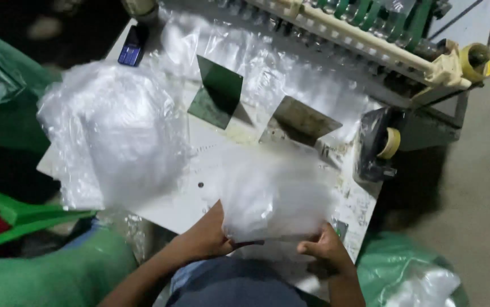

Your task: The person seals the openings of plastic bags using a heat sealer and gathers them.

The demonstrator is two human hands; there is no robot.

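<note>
Clear plastic, blurred in this view, is what both hands grip: a thin transparent bag [273,196] held by its lower edge just above the near edge of the worktop [185,207]; the left hand [208,236] pinches the bag's lower left corner with fingers closed on it, and the right hand [324,250] is closed on the lower right corner; the bag looks as if it holds something pale, though the blur makes that hard to tell. Left of the hands, a big heap of crumpled clear plastic bags [111,133] lies on the worktop; at the person's sides sit green sacks [393,267]. Farther on, two dark green flat plates [219,91] stand tilted on the white surface; right of them sits a black tape dispenser [376,145] with a yellowish roll. At the far edge lie a dark blue phone [132,46] and a cream-and-green machine frame [370,34].
</note>
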